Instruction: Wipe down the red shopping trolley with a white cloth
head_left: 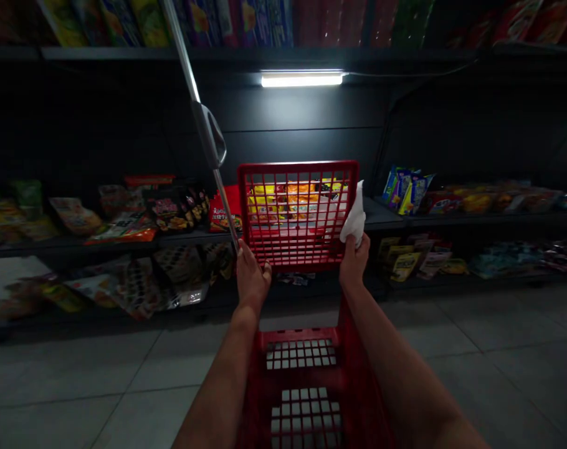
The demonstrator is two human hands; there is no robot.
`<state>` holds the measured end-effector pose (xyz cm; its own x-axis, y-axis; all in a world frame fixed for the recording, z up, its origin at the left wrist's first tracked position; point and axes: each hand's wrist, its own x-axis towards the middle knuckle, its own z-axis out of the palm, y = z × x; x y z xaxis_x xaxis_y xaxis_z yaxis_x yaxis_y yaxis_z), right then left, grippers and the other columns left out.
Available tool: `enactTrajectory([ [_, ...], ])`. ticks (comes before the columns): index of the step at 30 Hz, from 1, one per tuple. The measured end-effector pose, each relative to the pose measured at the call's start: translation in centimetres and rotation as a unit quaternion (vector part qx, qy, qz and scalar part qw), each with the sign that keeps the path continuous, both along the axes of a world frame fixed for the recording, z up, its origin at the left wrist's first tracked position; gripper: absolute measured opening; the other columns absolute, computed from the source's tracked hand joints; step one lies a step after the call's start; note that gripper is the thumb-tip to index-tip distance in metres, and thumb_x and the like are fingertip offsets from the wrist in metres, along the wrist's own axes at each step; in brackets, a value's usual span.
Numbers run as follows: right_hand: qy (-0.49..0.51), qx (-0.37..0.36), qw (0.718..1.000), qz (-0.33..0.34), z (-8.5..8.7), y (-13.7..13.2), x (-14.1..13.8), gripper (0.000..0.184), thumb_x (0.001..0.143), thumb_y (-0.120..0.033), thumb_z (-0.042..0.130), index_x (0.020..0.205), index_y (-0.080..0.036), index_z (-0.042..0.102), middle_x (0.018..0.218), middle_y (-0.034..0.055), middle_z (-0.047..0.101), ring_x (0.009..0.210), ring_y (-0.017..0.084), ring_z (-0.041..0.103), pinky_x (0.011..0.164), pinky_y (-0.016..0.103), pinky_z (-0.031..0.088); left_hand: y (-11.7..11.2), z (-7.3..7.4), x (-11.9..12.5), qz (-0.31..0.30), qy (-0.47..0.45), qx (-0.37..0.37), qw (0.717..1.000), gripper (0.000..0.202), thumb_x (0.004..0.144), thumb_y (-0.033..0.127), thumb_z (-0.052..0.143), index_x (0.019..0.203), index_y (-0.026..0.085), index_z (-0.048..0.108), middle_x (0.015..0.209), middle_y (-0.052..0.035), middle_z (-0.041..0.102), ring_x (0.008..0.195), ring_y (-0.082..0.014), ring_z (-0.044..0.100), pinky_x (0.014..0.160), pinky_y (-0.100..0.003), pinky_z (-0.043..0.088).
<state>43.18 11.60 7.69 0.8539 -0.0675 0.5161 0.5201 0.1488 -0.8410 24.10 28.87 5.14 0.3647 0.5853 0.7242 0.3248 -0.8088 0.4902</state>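
A red plastic shopping basket (300, 360) with latticed walls fills the middle of the view, its grid end panel (298, 165) upright before the shelf. My left hand (253, 274) is closed on the left edge of that panel. A thin silver pole (184, 62) with a grey fitting (210, 134) slants from the upper left down to this hand; how it joins the basket is hidden. At the panel's right edge, my right hand (355, 262) pinches a crumpled white cloth or tissue (355, 218). The cloth lies against the red frame.
Dark shelves run across behind the basket, holding snack bags (169, 209), upright packets (412, 190) and yellow pouches (402, 262). A lit tube lamp (302, 79) hangs under the upper shelf (124, 54). Grey floor tiles (452, 337) extend below on both sides.
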Motion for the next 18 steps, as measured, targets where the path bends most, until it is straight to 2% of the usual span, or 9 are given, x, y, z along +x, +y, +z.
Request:
enactTrajectory([
  [4, 0.001, -0.004, 0.999, 0.039, 0.0, 1.8, -1.3, 0.048, 0.091, -0.054, 0.048, 0.120, -0.016, 0.056, 0.108, 0.0073, 0.062, 0.095, 0.018, 0.056, 0.088, 0.031, 0.044, 0.3, 0.0, -2.7, 0.042, 0.010, 0.018, 0.999, 0.098, 0.085, 0.023, 0.060, 0.158, 0.007, -0.004, 0.154, -0.0257, 0.029, 0.145, -0.0371, 0.029, 0.117, -0.051, 0.032],
  [7, -0.007, -0.007, 0.999, 0.051, -0.3, 1.9, -1.3, 0.049, 0.091, -0.054, 0.050, 0.121, -0.016, 0.056, 0.109, 0.0075, 0.062, 0.096, 0.018, 0.057, 0.089, 0.032, 0.045, -0.1, -0.1, -3.1, 0.064, 0.020, 0.032, 0.997, 0.097, 0.087, 0.023, 0.058, 0.157, 0.007, -0.007, 0.154, -0.0266, 0.028, 0.145, -0.0368, 0.030, 0.117, -0.051, 0.033],
  [9, -0.016, 0.001, 0.999, 0.032, -0.4, 1.3, -0.7, 0.048, 0.091, -0.052, 0.051, 0.122, -0.016, 0.056, 0.110, 0.0078, 0.062, 0.096, 0.018, 0.057, 0.089, 0.033, 0.046, -0.4, -0.2, -2.5, 0.073, 0.025, 0.033, 0.996, 0.097, 0.088, 0.022, 0.057, 0.157, 0.006, -0.009, 0.154, -0.0270, 0.029, 0.144, -0.0364, 0.031, 0.116, -0.050, 0.034],
  [11, -0.047, 0.024, 0.998, -0.030, -0.1, 0.4, 0.3, 0.046, 0.090, -0.049, 0.055, 0.123, -0.017, 0.055, 0.112, 0.0088, 0.061, 0.099, 0.019, 0.058, 0.091, 0.035, 0.046, -0.8, -0.4, -1.4, 0.073, 0.027, 0.032, 0.996, 0.098, 0.087, 0.022, 0.058, 0.157, 0.007, -0.009, 0.153, -0.0273, 0.030, 0.144, -0.0363, 0.032, 0.115, -0.050, 0.036],
  [14, -0.157, 0.027, 0.979, -0.127, 1.2, -0.5, 1.6, 0.037, 0.088, -0.040, 0.060, 0.118, -0.018, 0.060, 0.119, 0.0112, 0.059, 0.113, 0.023, 0.055, 0.100, 0.041, 0.044, -1.5, -0.6, 0.4, 0.049, 0.016, 0.031, 0.998, 0.098, 0.087, 0.021, 0.059, 0.158, 0.010, -0.009, 0.153, -0.0261, 0.030, 0.144, -0.0355, 0.032, 0.115, -0.050, 0.036],
  [16, -0.235, -0.010, 0.961, -0.146, 2.3, 0.0, 1.7, 0.025, 0.090, -0.033, 0.059, 0.110, -0.020, 0.066, 0.120, 0.0110, 0.060, 0.123, 0.025, 0.050, 0.107, 0.046, 0.039, -2.0, -0.5, 1.5, 0.030, 0.005, 0.028, 0.999, 0.098, 0.087, 0.019, 0.059, 0.158, 0.013, -0.008, 0.154, -0.0243, 0.030, 0.144, -0.0345, 0.032, 0.115, -0.050, 0.036],
  [18, -0.298, -0.055, 0.944, -0.130, 3.1, 1.5, 0.7, 0.021, 0.093, -0.024, 0.054, 0.105, -0.023, 0.071, 0.118, 0.0088, 0.063, 0.130, 0.025, 0.045, 0.112, 0.049, 0.034, -2.5, -0.3, 2.3, 0.019, -0.001, 0.027, 0.999, 0.097, 0.086, 0.017, 0.058, 0.159, 0.014, -0.006, 0.154, -0.0232, 0.031, 0.145, -0.0333, 0.032, 0.116, -0.049, 0.035],
])
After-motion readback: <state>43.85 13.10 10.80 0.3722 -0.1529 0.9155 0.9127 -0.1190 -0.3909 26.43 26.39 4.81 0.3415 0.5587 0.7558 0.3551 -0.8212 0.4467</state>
